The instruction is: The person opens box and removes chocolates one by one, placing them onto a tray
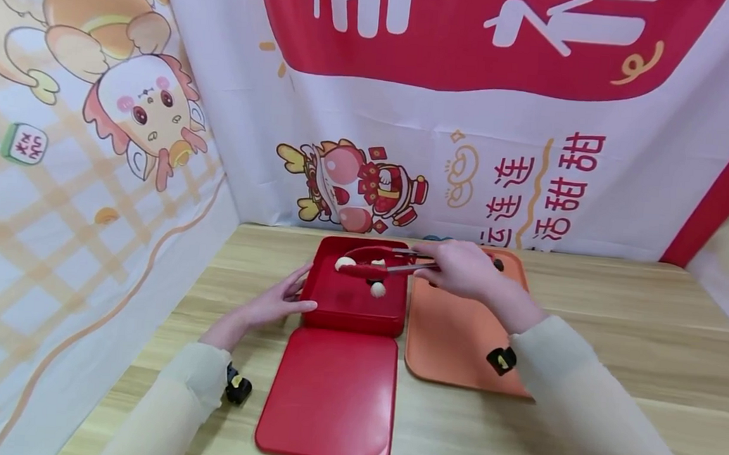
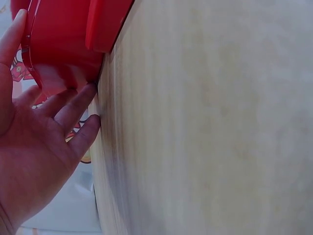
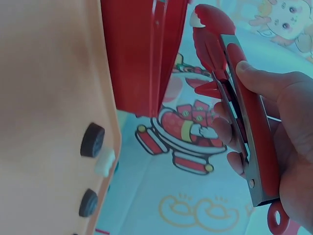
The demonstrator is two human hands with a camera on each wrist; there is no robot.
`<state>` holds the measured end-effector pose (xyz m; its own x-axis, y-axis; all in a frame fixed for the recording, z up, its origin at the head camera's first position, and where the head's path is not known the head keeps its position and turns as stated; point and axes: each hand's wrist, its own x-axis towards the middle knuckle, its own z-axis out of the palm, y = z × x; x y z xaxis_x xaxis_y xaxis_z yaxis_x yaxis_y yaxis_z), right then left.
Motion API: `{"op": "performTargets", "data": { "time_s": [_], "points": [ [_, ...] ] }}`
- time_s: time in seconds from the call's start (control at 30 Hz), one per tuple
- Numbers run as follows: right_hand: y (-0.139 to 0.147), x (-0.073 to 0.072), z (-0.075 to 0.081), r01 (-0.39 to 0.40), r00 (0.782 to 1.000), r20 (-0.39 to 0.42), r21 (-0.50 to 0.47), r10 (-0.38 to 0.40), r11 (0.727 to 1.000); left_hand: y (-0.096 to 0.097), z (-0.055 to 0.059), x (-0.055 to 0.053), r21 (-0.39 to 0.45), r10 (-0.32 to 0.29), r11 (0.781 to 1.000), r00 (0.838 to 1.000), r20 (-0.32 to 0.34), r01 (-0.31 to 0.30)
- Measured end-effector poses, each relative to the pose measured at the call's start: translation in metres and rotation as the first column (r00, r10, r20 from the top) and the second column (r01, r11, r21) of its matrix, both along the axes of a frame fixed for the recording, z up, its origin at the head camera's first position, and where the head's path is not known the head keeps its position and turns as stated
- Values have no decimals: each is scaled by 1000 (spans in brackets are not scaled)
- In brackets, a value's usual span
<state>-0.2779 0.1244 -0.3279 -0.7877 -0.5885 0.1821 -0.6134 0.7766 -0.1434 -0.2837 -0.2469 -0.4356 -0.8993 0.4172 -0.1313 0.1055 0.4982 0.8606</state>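
Observation:
My right hand [image 1: 463,268] grips red-headed metal tongs [image 3: 257,132] around the handles. The tongs reach over a red square box [image 1: 353,322], a white piece [image 1: 345,262] at their tips. Inside the box sits a round pale piece [image 1: 378,290], with another light piece partly hidden behind the tongs. At the box's left side, my left hand [image 1: 275,303] touches the wall with extended fingers. In the left wrist view, its thumb lies along the upper rim and the other fingers [image 2: 73,110] reach low on the wall near the table.
An orange tray [image 1: 451,343] stands right of the box. Along its far end are dark round pieces [image 3: 92,140] and a small white piece [image 3: 104,161]. A red lid [image 1: 332,398] lies directly in front of the box on the wooden table [image 1: 636,331]. Printed cloth hangs behind.

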Motion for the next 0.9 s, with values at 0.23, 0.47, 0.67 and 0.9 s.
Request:
{"op": "performTargets", "data": {
  "time_s": [0.23, 0.47, 0.67, 0.9],
  "points": [
    [25, 4, 8, 53, 998, 22, -44, -53, 998, 0, 1, 0, -7, 1, 1000, 1000, -3, -1],
    [56, 11, 10, 50, 998, -27, -52, -51, 997, 2, 2, 0, -4, -4, 1000, 1000, -1, 4],
    [77, 20, 9, 104, 994, -10, -32, -104, 994, 1, 3, 1, -16, -3, 1000, 1000, -1, 3],
    [99, 33, -2, 108, 994, -19, -46, -109, 993, 0, 2, 0, -31, -6, 999, 1000, 14, 6]
  ]
}}
